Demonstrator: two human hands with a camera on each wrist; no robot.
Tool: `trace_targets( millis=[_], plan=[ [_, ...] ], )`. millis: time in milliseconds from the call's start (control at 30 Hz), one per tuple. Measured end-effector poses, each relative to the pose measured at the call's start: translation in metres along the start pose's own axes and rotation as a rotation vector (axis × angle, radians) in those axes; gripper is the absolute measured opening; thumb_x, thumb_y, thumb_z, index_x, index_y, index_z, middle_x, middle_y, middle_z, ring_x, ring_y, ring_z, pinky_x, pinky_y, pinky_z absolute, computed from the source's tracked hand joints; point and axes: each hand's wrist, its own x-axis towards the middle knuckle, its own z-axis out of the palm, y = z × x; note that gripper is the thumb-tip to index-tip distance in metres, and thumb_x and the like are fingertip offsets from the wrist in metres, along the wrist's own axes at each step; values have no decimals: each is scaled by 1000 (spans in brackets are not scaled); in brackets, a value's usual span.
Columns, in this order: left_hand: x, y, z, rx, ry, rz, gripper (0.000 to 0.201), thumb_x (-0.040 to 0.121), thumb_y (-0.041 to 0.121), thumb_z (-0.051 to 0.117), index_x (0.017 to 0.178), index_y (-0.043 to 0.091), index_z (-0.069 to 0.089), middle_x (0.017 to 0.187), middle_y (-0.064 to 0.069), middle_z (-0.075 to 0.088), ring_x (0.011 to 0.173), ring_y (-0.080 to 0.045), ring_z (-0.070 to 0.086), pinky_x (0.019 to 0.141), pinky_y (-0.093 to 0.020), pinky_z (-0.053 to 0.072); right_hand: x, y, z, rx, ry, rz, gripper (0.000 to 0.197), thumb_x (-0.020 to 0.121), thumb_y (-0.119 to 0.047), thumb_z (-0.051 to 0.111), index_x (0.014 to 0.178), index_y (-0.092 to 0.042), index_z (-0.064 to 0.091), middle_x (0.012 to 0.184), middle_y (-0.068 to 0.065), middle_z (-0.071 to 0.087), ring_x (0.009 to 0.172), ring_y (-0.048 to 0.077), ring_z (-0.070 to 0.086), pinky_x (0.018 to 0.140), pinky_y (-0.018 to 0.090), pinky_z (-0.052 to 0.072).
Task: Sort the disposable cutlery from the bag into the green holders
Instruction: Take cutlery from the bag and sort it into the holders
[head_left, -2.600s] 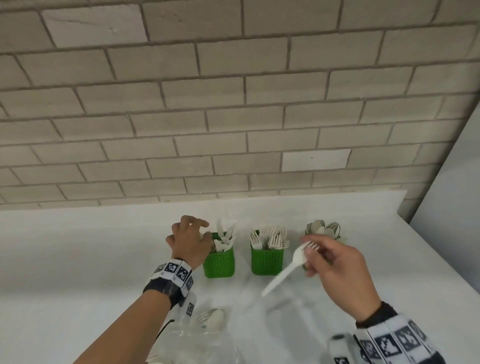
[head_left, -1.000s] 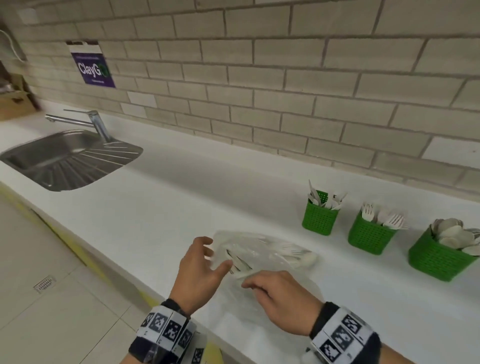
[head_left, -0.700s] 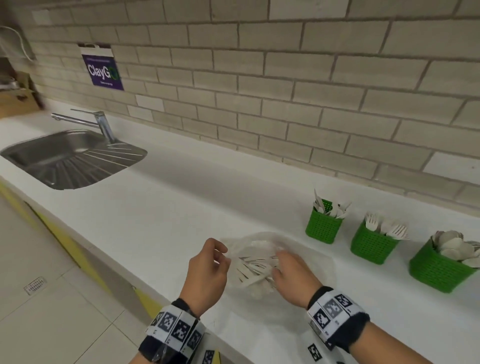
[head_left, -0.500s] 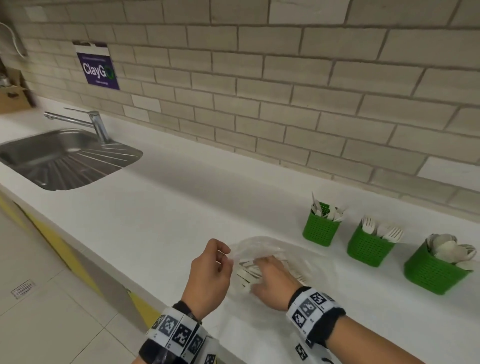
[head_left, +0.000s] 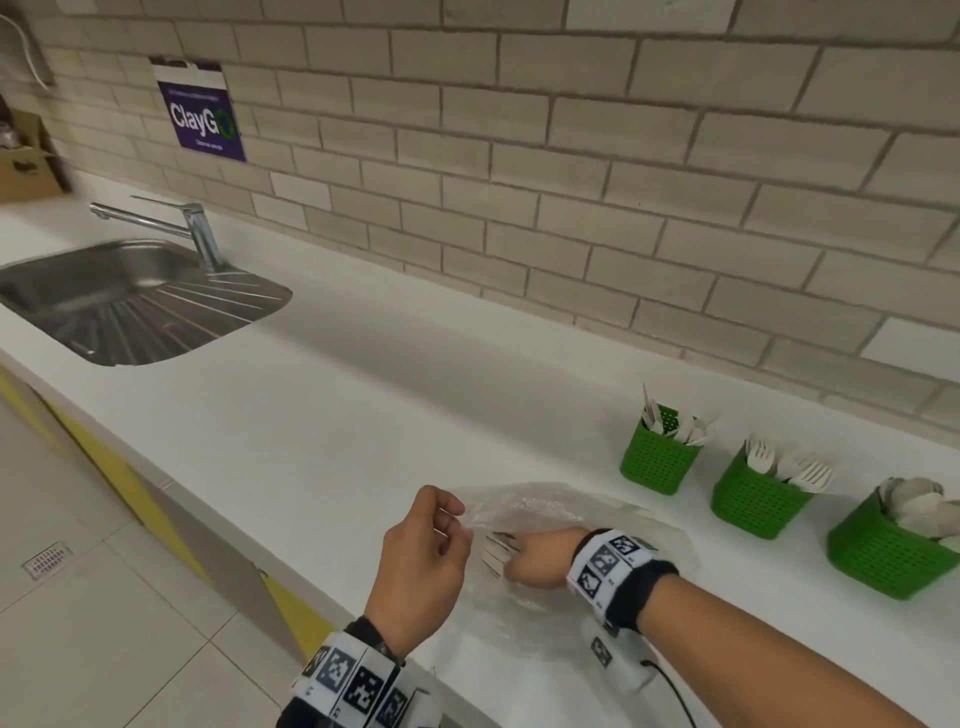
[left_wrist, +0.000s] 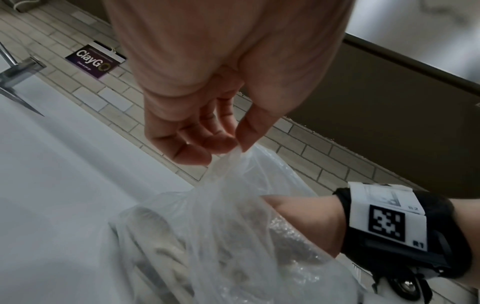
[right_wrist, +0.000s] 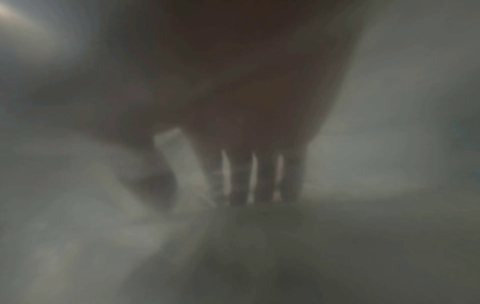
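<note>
A clear plastic bag (head_left: 524, 512) of white cutlery lies on the white counter near its front edge. My left hand (head_left: 423, 561) pinches the bag's rim (left_wrist: 233, 156) and lifts it. My right hand (head_left: 535, 564) reaches inside the bag among the cutlery (head_left: 496, 551); its fingers (right_wrist: 262, 176) point down in a blurred wrist view, and their grip is hidden. Three green holders stand to the right: one with knives (head_left: 658, 460), one with forks (head_left: 756, 496), one with spoons (head_left: 888, 551).
A steel sink (head_left: 130, 301) with a tap (head_left: 200, 234) is set into the counter (head_left: 337, 415) at far left. A brick wall with a purple sign (head_left: 202, 111) runs behind. Tiled floor (head_left: 104, 597) lies below the counter's front edge.
My view swung from the holders to the bag. My left hand took hold of the bag's rim and my right hand went deeper inside, up to the wrist.
</note>
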Motion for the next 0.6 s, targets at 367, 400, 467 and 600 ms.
trace_targets(
  millis=[367, 400, 467, 600],
  plan=[
    [4, 1, 0, 13, -1, 17, 15, 92, 8, 60, 96, 21, 54, 82, 3, 62, 64, -10, 55, 59, -21, 46, -4, 32, 15, -31, 243, -35, 18, 96, -32, 46, 109, -26, 57, 112, 1, 64, 102, 25, 60, 92, 38, 48],
    [5, 2, -1, 7, 1, 15, 14, 92, 8, 60, 96, 20, 54, 82, 3, 62, 65, -11, 56, 59, -22, 46, -1, 31, 13, -20, 281, -48, 19, 96, -29, 46, 109, -23, 58, 112, 2, 64, 102, 25, 60, 91, 38, 48],
    [8, 4, -1, 3, -3, 14, 15, 91, 7, 60, 96, 20, 54, 82, 2, 62, 66, -14, 56, 60, -23, 46, 5, 24, 10, -44, 359, -54, 23, 99, -24, 42, 110, -16, 61, 112, 5, 66, 100, 25, 62, 90, 37, 49],
    [14, 4, -1, 8, -6, 10, 19, 88, 3, 60, 97, 19, 54, 79, -1, 62, 58, -13, 53, 55, -19, 42, 21, 5, 22, -69, 328, 4, 38, 100, -34, 41, 126, -11, 55, 122, 11, 63, 109, 29, 60, 96, 38, 48]
  ],
)
